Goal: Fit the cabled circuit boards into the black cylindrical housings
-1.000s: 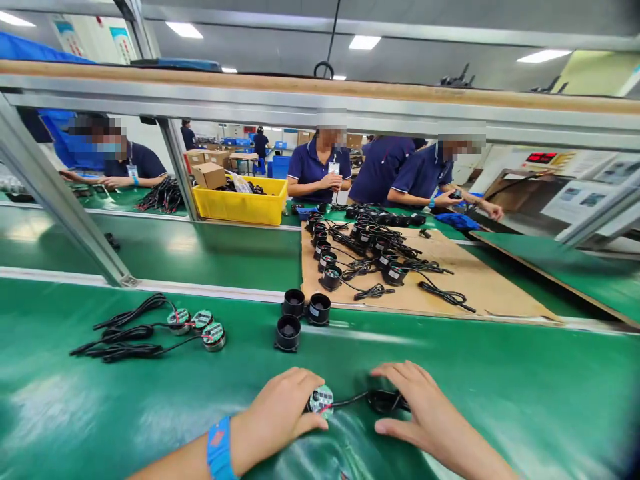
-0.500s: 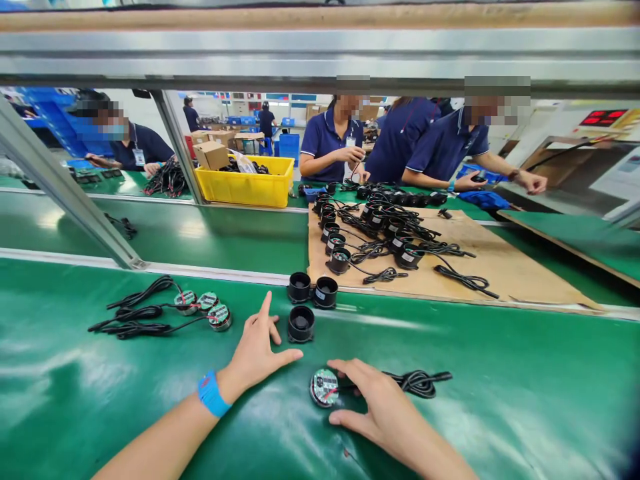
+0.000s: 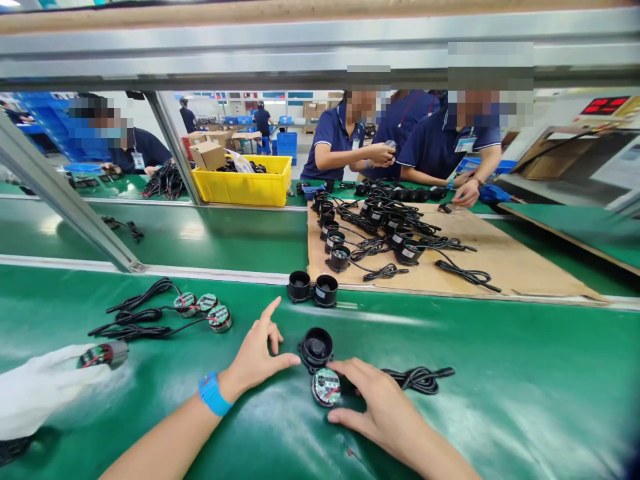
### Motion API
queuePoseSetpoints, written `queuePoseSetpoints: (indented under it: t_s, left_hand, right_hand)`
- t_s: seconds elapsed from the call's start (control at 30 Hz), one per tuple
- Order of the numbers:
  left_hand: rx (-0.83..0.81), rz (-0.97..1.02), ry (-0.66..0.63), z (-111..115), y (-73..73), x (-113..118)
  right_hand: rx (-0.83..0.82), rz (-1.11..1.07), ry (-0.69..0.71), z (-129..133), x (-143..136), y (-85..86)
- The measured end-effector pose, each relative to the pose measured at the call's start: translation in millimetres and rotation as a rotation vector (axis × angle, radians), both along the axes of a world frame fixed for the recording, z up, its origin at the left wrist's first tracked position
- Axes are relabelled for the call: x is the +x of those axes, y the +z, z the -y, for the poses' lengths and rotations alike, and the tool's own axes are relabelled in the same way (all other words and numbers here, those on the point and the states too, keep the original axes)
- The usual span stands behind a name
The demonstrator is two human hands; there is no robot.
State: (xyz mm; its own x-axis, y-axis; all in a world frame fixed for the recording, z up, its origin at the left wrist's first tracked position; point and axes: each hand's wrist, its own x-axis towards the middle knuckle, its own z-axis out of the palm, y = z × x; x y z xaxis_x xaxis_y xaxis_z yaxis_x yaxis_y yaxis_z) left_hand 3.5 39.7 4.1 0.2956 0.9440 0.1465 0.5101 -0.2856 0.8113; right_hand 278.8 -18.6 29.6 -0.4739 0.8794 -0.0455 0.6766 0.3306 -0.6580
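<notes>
My left hand (image 3: 260, 347), with a blue wristband, hovers over the green mat with fingers apart and holds nothing. Just right of its thumb, a black round housing (image 3: 317, 347) leans with its opening tilted toward me. Touching or nearly touching the housing's lower edge is a round green circuit board unit (image 3: 327, 387) with red wires. My right hand (image 3: 363, 400) is spread around the right side of that unit, thumb and fingers apart. A coiled black cable (image 3: 420, 380) lies behind the right hand. Two more black housings (image 3: 299, 287) stand at the mat's back edge.
A white-gloved hand (image 3: 45, 387) holds another board unit (image 3: 107, 355) at the left. Several board units with cables (image 3: 219, 318) lie behind it. Beyond are cardboard (image 3: 500, 253) bearing housings and cables, a yellow bin (image 3: 240, 187), a metal post (image 3: 100, 213) and people working.
The nearest black housing has moved toward me and right, and tilted, beside the board unit. A white-gloved hand with a board unit has entered at left. My hands have barely moved.
</notes>
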Motion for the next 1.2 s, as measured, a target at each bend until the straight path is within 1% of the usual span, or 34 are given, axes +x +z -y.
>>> queuePoseSetpoints:
  t_s: [0.07,0.13,0.2,0.27,0.4,0.5,0.57,0.67,0.73,0.8,0.87,0.93,1.07,1.2]
  left_hand:
    - [0.025,-0.038,-0.063,-3,0.7,-3]
    - [0.059,-0.121,-0.183,-7,0.0,-2]
    - [0.068,-0.194,-0.290,-11,-2.7,2]
    - [0.063,-0.228,-0.336,-14,-6.8,9]
    - [0.075,-0.235,-0.309,-16,-13.6,19]
    - [0.092,-0.266,-0.312,-15,-12.8,21]
    - [0.086,-0.272,-0.301,-13,-10.2,23]
    - [0.068,-0.256,-0.212,-9,-7.7,29]
    - [0.071,-0.260,-0.152,-6,-7.7,36]
    - [0.074,-0.277,-0.128,-3,-7.7,41]
    - [0.067,-0.292,-0.134,0,-6.6,44]
    - [0.053,-0.300,-0.151,3,-4.5,45]
    - [0.043,-0.296,-0.192,11,-1.3,45]
    - [0.048,-0.280,-0.211,17,-5.3,47]
  right_hand:
    - [0.000,-0.024,-0.003,0,0,-1.6]
    - [-0.004,-0.042,-0.006,-1,0,-3.3]
    - [-0.007,-0.049,-0.009,-1,0,-4.9]
    - [-0.009,-0.052,-0.013,-1,-1,-6.0]
    - [-0.032,-0.090,-0.020,-2,-5,-6.8]
    - [-0.018,-0.110,-0.018,-2,-6,-4.1]
    - [0.018,-0.113,-0.007,-2,-2,1.0]
    - [0.132,-0.149,-0.032,0,11,13.0]
    - [0.253,-0.195,-0.130,1,21,21.4]
    - [0.377,-0.232,-0.243,0,26,27.8]
    - [0.463,-0.251,-0.285,-2,26,30.7]
    - [0.502,-0.262,-0.249,-5,19,30.2]
    - [0.526,-0.257,-0.171,-8,1,24.2]
    - [0.469,-0.175,-0.113,-8,-8,19.7]
